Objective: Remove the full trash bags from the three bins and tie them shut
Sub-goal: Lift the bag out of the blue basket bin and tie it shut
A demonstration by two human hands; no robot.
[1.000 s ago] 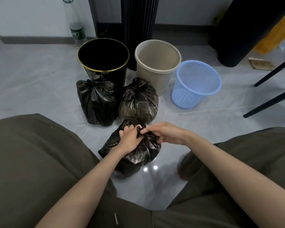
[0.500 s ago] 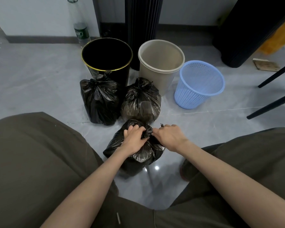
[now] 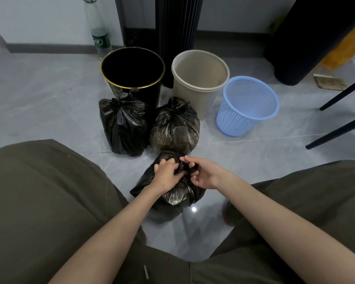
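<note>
Trash bags, three of them in black plastic, sit on a glossy grey tiled floor [image 3: 49,103] that reflects a ceiling light just below the hands. A pale wall with a dark skirting board runs along the far side, with a clear plastic bottle [image 3: 98,35] standing against it.

Nearest bag [image 3: 172,193] lies directly under both hands, between the person's olive-trousered knees; its gathered neck points up toward the camera and its body spreads low and wide, leaning toward the left hand's side. Left hand [image 3: 166,174] is clenched on the bunched plastic at the neck. Right hand [image 3: 203,174] pinches the same twisted neck between thumb and fingertips, its lower fingers loosely curled.

Just beyond the hands stand two knotted bags, upright, knots pointing up: the taller bag [image 3: 123,124] beyond the left hand, the rounder bag [image 3: 175,128] straight ahead, touching each other.

Farther past them are the black bin [image 3: 155,95], the beige bin [image 3: 193,95] and, beyond the right hand, the blue mesh basket [image 3: 242,121], tilted. Dark chair legs [image 3: 336,130] cross the floor well beyond the right hand.
</note>
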